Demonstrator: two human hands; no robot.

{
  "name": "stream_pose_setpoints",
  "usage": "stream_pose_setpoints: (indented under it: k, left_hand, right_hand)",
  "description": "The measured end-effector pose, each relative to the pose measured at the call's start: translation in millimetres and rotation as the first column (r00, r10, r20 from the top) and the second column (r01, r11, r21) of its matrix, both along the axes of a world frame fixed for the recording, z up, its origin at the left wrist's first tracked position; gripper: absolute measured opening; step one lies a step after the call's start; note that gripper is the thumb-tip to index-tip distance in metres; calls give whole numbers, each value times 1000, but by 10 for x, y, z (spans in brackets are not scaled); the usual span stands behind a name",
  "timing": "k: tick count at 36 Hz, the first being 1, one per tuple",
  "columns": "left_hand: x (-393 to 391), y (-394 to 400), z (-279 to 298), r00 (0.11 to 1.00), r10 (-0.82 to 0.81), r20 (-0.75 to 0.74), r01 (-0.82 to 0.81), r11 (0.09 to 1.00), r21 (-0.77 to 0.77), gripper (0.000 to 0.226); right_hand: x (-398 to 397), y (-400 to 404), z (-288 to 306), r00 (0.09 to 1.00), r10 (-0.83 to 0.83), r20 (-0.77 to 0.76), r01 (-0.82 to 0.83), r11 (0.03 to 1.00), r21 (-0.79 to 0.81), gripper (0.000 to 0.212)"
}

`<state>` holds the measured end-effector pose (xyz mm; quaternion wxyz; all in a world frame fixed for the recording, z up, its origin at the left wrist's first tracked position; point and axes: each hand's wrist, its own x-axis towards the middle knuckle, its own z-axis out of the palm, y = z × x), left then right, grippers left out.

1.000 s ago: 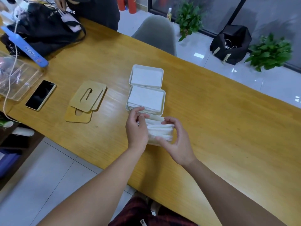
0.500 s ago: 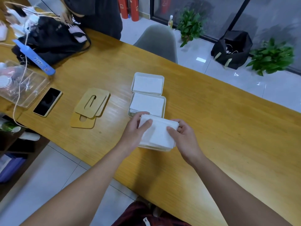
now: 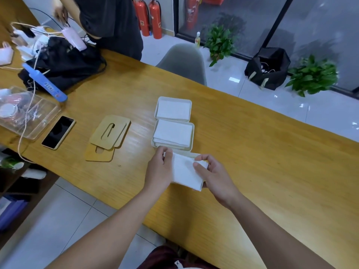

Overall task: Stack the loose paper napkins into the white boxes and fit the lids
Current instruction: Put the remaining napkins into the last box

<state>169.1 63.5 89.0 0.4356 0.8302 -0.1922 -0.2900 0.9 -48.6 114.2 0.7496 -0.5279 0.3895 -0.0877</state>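
Your left hand (image 3: 159, 167) and right hand (image 3: 211, 174) flank the napkin stack (image 3: 184, 171) — fingers curled, pinching its ends — at the nearest white box (image 3: 194, 154).

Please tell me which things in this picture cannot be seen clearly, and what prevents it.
Head view:
- Nearest white box: only its far rim shows; the napkin stack held by the left hand and right hand covers it.
- Wooden lids: they overlap, so their number is unsure.
- Blue strip: print too small to read.
- Clear tray: contents blurred, cut by the left edge.
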Motion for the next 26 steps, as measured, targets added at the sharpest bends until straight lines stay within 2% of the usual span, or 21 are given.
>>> stream_pose_setpoints:
  k: [4, 8, 10, 13, 15, 16, 20, 24, 26]
  left_hand:
    - [-40, -24, 45, 997, -29, 70, 17, 986, 163, 43]
    - [-64, -42, 147, 997, -63, 42, 53, 977, 204, 63]
    - [-85, -44, 208, 994, -57, -88, 70, 987, 146, 59]
    - [-119, -20, 341, 949, -58, -311, 63, 998, 7, 38]
    - [-120, 13, 427, 921, -126, -368, 102, 991, -85, 22]
    - [-109, 27, 460, 912, -164, -376, 123, 984, -131, 22]
    - [-32, 67, 534, 902, -273, -335, 194, 948, -250, 45]
    - [79, 13, 522, 962, -202, -182, 166, 966, -196, 46]
    - [188, -32, 493, 976, -164, -144, 137, 975, -177, 43]
  right_hand:
    - [-27, 35, -6, 997, 50, -58, -55, 994, -97, 30]
    - [-97, 5, 19, 989, 119, -89, -133, 976, -172, 35]
    - [-138, -23, 23, 991, 105, -83, -119, 973, -197, 31]
    - [-196, -95, 53, 994, 66, -90, -83, 976, -201, 27]
    - [-232, -155, 87, 994, 52, -93, -69, 979, -193, 26]
    - [-245, -183, 106, 995, 47, -90, -63, 981, -185, 26]
    - [-229, -272, 188, 998, 36, -44, -41, 989, -139, 27]
    - [-128, -347, 247, 999, 32, 0, -32, 995, -92, 57]
    - [-47, -374, 250, 999, 26, 22, -23, 993, -115, 60]
